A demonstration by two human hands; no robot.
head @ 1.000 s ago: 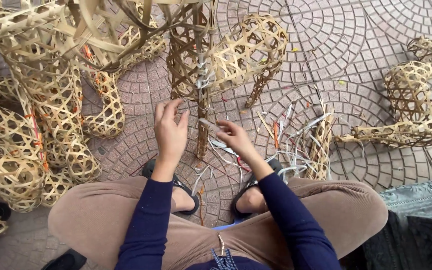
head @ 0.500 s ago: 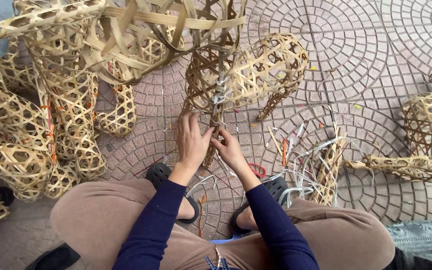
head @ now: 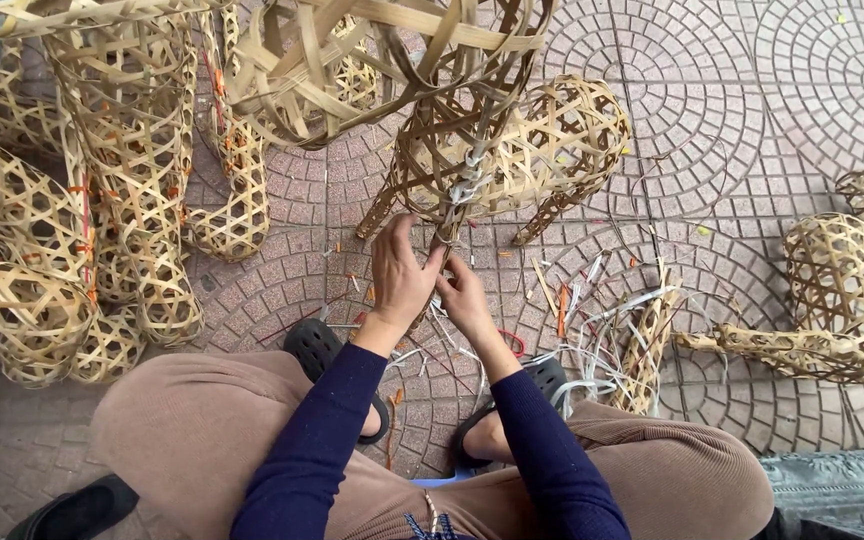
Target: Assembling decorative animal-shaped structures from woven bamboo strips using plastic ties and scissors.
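Observation:
A woven bamboo animal-shaped frame stands on the paving in front of me, with a grey-white binding strip wrapped down one upright leg. My left hand is closed around that leg near its lower end. My right hand pinches the same leg just beside it, fingers touching the left hand. Both arms wear dark blue sleeves.
Several open-weave bamboo forms are heaped at the left. Another woven figure lies at the right. Loose white and orange strips litter the cobbled paving. My knees and dark sandals fill the foreground.
Both hands rose and closed together on the frame's leg; a second ago they were apart. The view shifted, so the right-hand woven figure sits nearer the frame edge.

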